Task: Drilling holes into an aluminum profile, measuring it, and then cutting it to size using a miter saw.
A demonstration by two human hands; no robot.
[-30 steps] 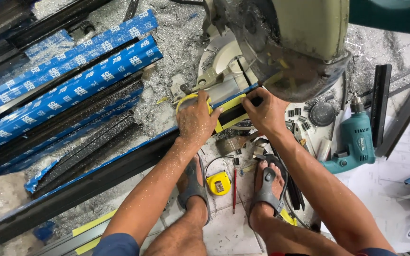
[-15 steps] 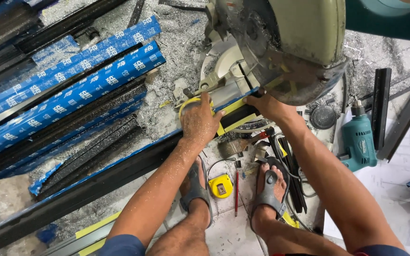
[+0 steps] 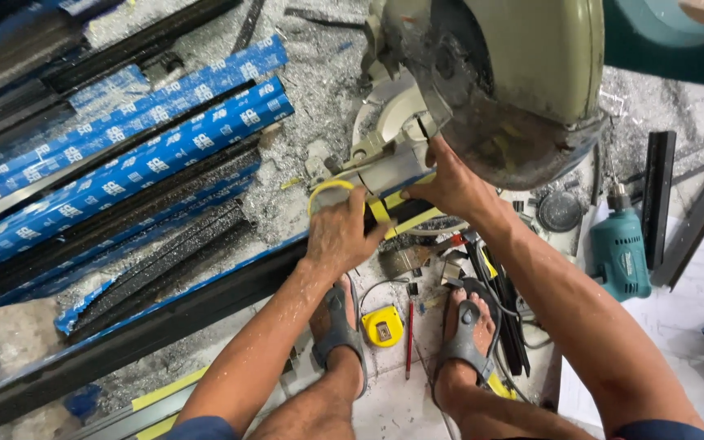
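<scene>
My left hand presses down on a long black metal profile that lies across the bed of a chop saw. A loop of yellow tape curls over that hand's fingers. My right hand grips the same profile just under the saw's round blade guard, where yellow strips mark the black metal. Both feet in grey sandals rest below the hands.
Blue-wrapped and black profiles lie stacked at the left among metal shavings. A yellow tape measure and a red pencil lie between my feet. A teal drill, black offcuts and white paper sit at the right.
My right hand has slid further up under the blade guard. The view has shifted slightly, and my left hand stays on the profile.
</scene>
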